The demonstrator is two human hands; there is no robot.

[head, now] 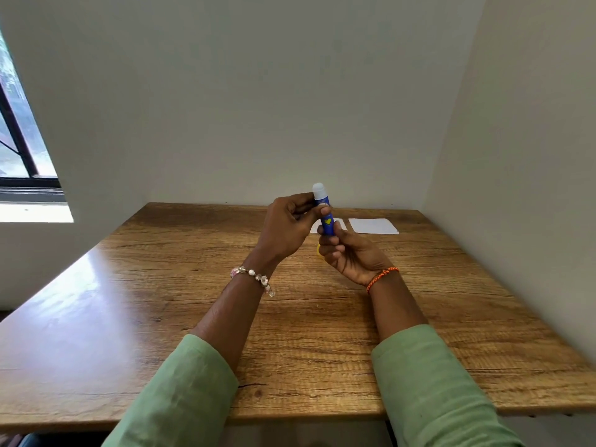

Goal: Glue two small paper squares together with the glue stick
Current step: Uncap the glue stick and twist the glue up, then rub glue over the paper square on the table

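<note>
Left fingers [317,206] pinch the upper part of the glue stick [325,214]; right fingers [330,240] curl round its lower end. The stick stands nearly upright above the bench [161,317], white tip bared. Behind the stick, two paper squares lie flat on the bench: one [373,226] to its right, one [317,228] mostly hidden by the hands

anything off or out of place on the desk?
Nothing stands out. Both hands hold the uncapped glue stick upright above the table; two paper squares lie flat beyond, one partly hidden.
</note>
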